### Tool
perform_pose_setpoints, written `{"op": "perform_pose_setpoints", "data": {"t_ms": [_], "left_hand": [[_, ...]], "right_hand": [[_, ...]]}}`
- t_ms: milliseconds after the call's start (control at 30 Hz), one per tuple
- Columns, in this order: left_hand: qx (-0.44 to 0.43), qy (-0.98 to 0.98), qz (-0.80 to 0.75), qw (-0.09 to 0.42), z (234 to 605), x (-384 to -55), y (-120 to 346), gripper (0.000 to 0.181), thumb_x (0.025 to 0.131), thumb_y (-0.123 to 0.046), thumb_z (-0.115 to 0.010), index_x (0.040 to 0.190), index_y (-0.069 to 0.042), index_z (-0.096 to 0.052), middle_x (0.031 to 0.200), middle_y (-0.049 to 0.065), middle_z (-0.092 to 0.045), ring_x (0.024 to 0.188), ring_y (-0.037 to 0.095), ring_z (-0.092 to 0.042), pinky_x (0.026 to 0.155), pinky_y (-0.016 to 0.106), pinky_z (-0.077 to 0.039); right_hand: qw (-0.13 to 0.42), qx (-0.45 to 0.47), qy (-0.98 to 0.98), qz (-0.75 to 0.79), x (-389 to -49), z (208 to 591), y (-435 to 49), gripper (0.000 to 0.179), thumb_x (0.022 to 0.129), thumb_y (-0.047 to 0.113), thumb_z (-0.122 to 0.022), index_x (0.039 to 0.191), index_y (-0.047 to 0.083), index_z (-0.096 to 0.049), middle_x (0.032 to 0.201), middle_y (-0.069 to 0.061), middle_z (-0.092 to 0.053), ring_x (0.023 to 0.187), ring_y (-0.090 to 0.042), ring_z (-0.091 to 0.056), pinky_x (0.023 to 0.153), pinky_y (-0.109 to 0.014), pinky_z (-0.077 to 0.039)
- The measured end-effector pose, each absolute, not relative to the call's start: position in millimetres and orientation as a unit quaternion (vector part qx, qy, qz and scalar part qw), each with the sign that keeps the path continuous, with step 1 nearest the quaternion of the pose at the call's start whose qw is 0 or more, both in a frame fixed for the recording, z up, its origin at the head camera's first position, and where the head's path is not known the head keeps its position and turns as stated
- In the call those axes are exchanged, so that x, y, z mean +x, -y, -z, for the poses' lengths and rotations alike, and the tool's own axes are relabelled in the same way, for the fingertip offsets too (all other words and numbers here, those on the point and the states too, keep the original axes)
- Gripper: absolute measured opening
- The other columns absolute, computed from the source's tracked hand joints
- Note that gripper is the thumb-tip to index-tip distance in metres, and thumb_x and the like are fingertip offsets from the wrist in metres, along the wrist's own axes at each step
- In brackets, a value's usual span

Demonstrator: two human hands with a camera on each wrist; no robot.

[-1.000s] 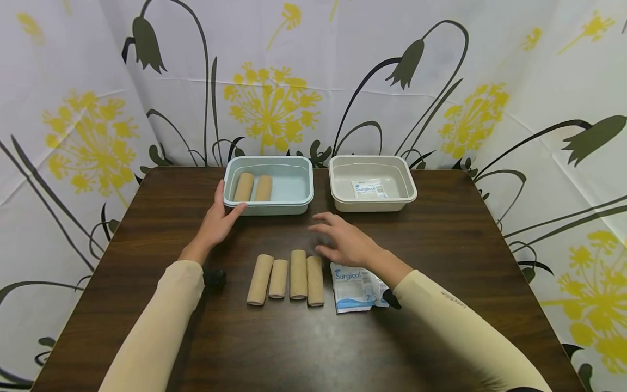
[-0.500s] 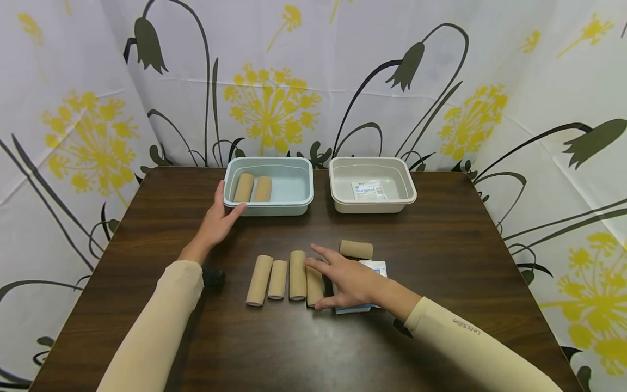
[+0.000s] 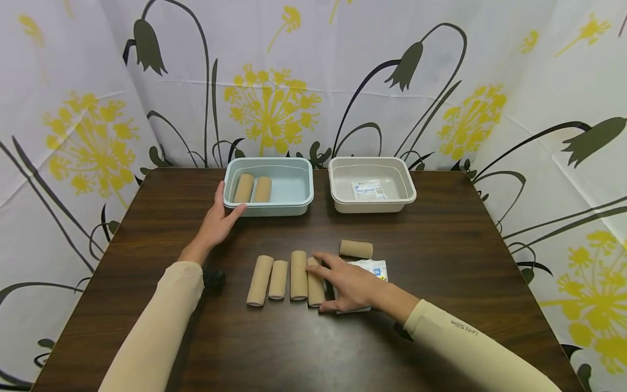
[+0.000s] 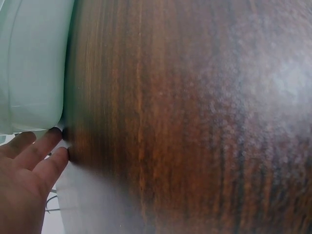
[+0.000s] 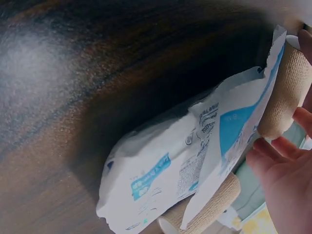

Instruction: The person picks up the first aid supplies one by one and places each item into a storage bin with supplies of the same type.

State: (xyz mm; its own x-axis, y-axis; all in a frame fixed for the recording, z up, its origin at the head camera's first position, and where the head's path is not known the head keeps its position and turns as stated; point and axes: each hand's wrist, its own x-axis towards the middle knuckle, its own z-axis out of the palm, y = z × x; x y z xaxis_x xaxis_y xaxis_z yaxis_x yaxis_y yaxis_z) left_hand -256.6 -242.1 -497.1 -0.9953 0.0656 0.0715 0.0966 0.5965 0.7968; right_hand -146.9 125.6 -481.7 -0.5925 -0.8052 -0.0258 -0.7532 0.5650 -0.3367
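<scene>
In the head view, the left hand (image 3: 215,223) touches the near left corner of a light-blue plastic bin (image 3: 286,209), its thumb at the front rim. The left wrist view has its fingers (image 4: 41,146) loosely extended against the bin's end. Two cardboard tubes (image 3: 244,188) lie inside. The right hand (image 3: 354,286) is spread over the rightmost of several tubes in a row, fingertips right at this cardboard tube (image 3: 315,283). White-and-blue packets (image 5: 161,175) lie beneath that hand, partly hidden by it. Another cardboard tube (image 3: 356,249) lies crosswise just behind them.
A beige bin (image 3: 373,207) stands right of the blue one and contains a white packet (image 3: 368,190) marked "Surgical". The other tubes in the row (image 3: 278,279) lie left of the right hand on the dark wooden table (image 3: 441,239). A floral curtain (image 3: 338,81) hangs behind.
The right hand has moved toward the person and lower, onto the rightmost tube and packets, uncovering the crosswise tube behind. Its thumb has come in beside the rightmost tube. The left hand stays put.
</scene>
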Motion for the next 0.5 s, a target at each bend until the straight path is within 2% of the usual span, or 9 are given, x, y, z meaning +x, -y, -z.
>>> {"op": "perform_pose_setpoints", "data": {"t_ms": [267, 500], "left_hand": [[-0.049, 0.896, 0.44, 0.022, 496.8, -254.5, 241.0, 0.09, 0.099, -0.048, -0.053, 0.158, -0.026, 0.01, 0.159, 0.024, -0.018, 0.14, 0.046, -0.025, 0.108, 0.065, -0.02], [-0.045, 0.895, 0.443, 0.022, 497.0, -255.5, 241.2, 0.09, 0.098, -0.049, -0.053, 0.158, -0.026, 0.01, 0.159, 0.023, -0.017, 0.141, 0.046, -0.024, 0.109, 0.065, -0.019]], "right_hand": [[0.092, -0.441, -0.878, 0.163, -146.4, 487.1, -126.3, 0.088, 0.079, 0.051, -0.078, 0.151, 0.022, -0.037, 0.156, -0.013, -0.025, 0.13, -0.025, -0.044, 0.096, -0.041, -0.046], [0.096, -0.434, -0.88, 0.169, -146.3, 488.0, -125.5, 0.088, 0.079, 0.05, -0.078, 0.151, 0.023, -0.035, 0.156, -0.013, -0.024, 0.126, -0.025, -0.048, 0.096, -0.04, -0.047]]}}
